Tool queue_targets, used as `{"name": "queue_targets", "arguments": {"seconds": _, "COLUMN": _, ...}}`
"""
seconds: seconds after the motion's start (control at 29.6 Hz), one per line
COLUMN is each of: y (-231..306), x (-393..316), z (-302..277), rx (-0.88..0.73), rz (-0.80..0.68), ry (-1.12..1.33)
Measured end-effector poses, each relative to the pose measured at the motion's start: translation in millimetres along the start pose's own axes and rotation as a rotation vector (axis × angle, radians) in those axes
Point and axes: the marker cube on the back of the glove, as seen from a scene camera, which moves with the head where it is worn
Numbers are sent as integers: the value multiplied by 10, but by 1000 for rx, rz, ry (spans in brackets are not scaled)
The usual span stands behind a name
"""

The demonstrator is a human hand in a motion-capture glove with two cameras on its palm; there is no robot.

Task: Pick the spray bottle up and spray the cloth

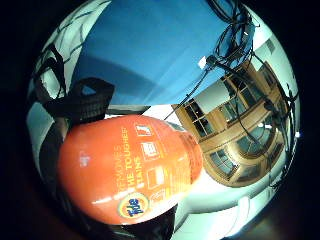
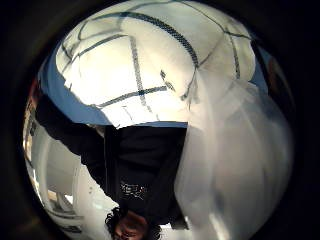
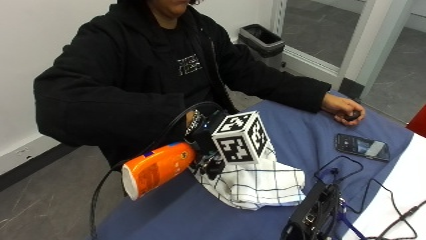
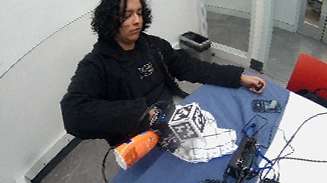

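Black electronics box [image 3: 313, 215] with cables sits at the bottom right of the outside view, nearest the camera, on the blue-covered table [image 3: 200, 215]. Just left of it, lower centre of frame, lies a crumpled white cloth with thin dark grid lines [image 3: 256, 185]. Gloved right hand [image 3: 203, 142] is at centre frame, right at the cloth's upper-left edge, mostly hidden. It holds an orange plastic spray bottle with a Tide label [image 3: 156, 169] tipped over almost level; the bottle body sticks out to the lower left of the hand, base end pointing toward the lower left, past the table edge. Neck end is inside the hand, trigger not visible. Fingers appear curled round the neck end, though the fingers themselves are hard to see.

Little-finger palm view: orange bottle [image 1: 130, 167] fills the lower left, close to the palm, blue table [image 1: 150, 45] above it. Thumb palm view: cloth [image 2: 145, 60] fills the upper part, directly in front of the palm.

Bare left hand [image 3: 343, 109] rests on the table at the right of frame, a dark smartphone [image 3: 361, 146] just below it.
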Motion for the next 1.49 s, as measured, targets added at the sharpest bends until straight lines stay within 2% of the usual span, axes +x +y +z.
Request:
{"name": "queue_targets", "arguments": {"seconds": 0.14, "y": 241, "x": -107, "z": -365, "rx": 137, "rz": -83, "ry": -68}}
{"name": "queue_targets", "arguments": {"seconds": 0.34, "y": 661, "x": -425, "z": -1144, "rx": 426, "rz": -321, "ry": -234}}
{"name": "queue_targets", "arguments": {"seconds": 0.61, "y": 648, "x": -918, "z": -2090, "rx": 757, "rz": -600, "ry": -625}}
{"name": "queue_targets", "arguments": {"seconds": 0.81, "y": 485, "x": -1040, "z": -2014, "rx": 762, "rz": -819, "ry": -820}}
{"name": "queue_targets", "arguments": {"seconds": 1.12, "y": -125, "x": -1267, "z": -2116, "rx": 1053, "rz": -889, "ry": -1242}}
{"name": "queue_targets", "arguments": {"seconds": 1.25, "y": -361, "x": -1288, "z": -2056, "rx": 1129, "rz": -838, "ry": -1290}}
{"name": "queue_targets", "arguments": {"seconds": 1.49, "y": -529, "x": -1285, "z": -1974, "rx": 1145, "rz": -823, "ry": -1310}}
